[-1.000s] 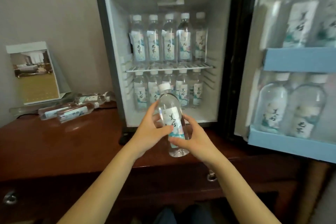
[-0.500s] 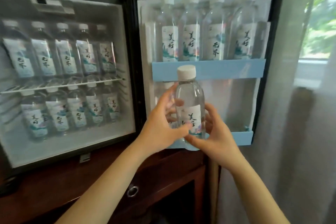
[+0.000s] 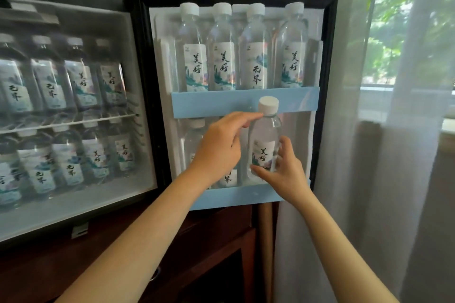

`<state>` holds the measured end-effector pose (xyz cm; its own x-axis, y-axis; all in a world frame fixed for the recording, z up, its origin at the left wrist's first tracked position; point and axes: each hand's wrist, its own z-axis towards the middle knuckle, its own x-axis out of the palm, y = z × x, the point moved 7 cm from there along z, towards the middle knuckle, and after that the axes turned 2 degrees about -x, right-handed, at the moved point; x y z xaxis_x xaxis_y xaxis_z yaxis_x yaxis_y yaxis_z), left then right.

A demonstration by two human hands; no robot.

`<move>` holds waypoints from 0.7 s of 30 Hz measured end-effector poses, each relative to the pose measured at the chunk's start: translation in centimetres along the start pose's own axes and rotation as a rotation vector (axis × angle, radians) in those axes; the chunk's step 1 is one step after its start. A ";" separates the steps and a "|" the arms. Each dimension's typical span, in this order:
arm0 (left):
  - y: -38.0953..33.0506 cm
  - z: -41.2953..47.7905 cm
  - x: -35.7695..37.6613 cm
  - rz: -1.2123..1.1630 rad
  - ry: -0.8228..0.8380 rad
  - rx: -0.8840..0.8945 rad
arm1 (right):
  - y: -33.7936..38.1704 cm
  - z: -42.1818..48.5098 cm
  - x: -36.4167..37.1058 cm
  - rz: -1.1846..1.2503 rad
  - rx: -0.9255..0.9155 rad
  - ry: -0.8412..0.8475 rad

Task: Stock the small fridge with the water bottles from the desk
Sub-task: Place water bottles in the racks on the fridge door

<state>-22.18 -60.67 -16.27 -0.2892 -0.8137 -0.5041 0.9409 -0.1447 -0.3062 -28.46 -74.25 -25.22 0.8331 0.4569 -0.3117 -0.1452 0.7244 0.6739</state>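
Observation:
A clear water bottle (image 3: pixel 265 140) with a white cap and a printed label stands upright in the lower rack (image 3: pixel 236 195) of the open fridge door (image 3: pixel 325 81). My right hand (image 3: pixel 283 172) grips its lower body from the right. My left hand (image 3: pixel 221 147) has its fingertips at the bottle's neck, just under the cap. Behind my left hand, two more bottles (image 3: pixel 194 140) stand in the same rack, partly hidden. The upper door rack (image 3: pixel 243 102) holds several bottles. The fridge's inside (image 3: pixel 73 115) at left has two full rows of bottles.
The fridge sits on a dark wooden desk (image 3: pixel 209 241) with a drawer pull below. A sheer white curtain (image 3: pixel 344 155) and brown drapes hang right of the door, close to its edge. A window with greenery lies beyond.
The bottle has moved right and down into the lower door rack. My left hand has slid up from its body to its neck; my view has turned further right.

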 end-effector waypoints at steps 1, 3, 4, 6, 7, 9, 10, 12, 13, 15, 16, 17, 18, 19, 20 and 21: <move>0.2 -0.1 -0.1 0.029 -0.005 0.015 | -0.2 0.2 0.3 -0.005 0.000 0.017; 0.7 -0.3 -0.3 0.061 -0.021 0.018 | -0.7 0.2 0.9 -0.017 0.011 0.052; 1.0 -0.4 -0.4 0.077 -0.022 0.014 | -1.0 0.1 1.2 -0.030 0.014 0.067; 1.4 -0.6 -0.3 0.113 -0.004 0.010 | -1.4 0.0 1.5 -0.060 0.016 0.082; 1.6 -0.6 -0.2 0.134 0.004 0.012 | -1.5 0.0 1.5 -0.071 0.018 0.089; 1.6 -0.6 -0.1 0.178 0.003 0.024 | -1.9 0.1 1.5 -0.088 0.036 0.118; 1.5 -0.5 -0.1 0.197 -0.004 0.035 | -2.1 0.1 1.5 -0.098 0.043 0.138; 1.2 -0.4 -0.1 0.234 -0.021 0.069 | -2.1 -0.1 1.7 -0.134 0.033 0.175; 1.0 -0.4 -0.1 0.253 -0.028 0.089 | -2.1 -0.1 1.9 -0.160 0.025 0.189; 0.9 -0.4 0.0 0.287 -0.037 0.116 | -2.1 -0.1 2.0 -0.201 0.030 0.203; 0.9 -0.4 0.1 0.301 -0.041 0.119 | -2.1 0.0 1.9 -0.209 0.045 0.209; 1.0 -0.5 0.1 0.312 -0.046 0.117 | -2.2 0.1 1.9 -0.208 0.065 0.220; 1.2 -0.5 0.1 0.317 -0.052 0.109 | -2.3 0.3 2.0 -0.202 0.087 0.234; 1.5 -0.5 0.0 0.318 -0.057 0.096 | -2.4 0.4 2.0 -0.195 0.107 0.248; 1.8 -0.6 0.0 0.316 -0.058 0.079 | -2.5 0.5 2.1 -0.192 0.122 0.259; 2.1 -0.6 -0.1 0.312 -0.058 0.064 | -2.5 0.5 2.1 -0.191 0.132 0.264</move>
<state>-20.27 -60.56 -17.38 0.0233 -0.8552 -0.5178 0.9923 0.0829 -0.0921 -26.03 -75.38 -27.25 0.6693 0.4497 -0.5914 0.0850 0.7444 0.6623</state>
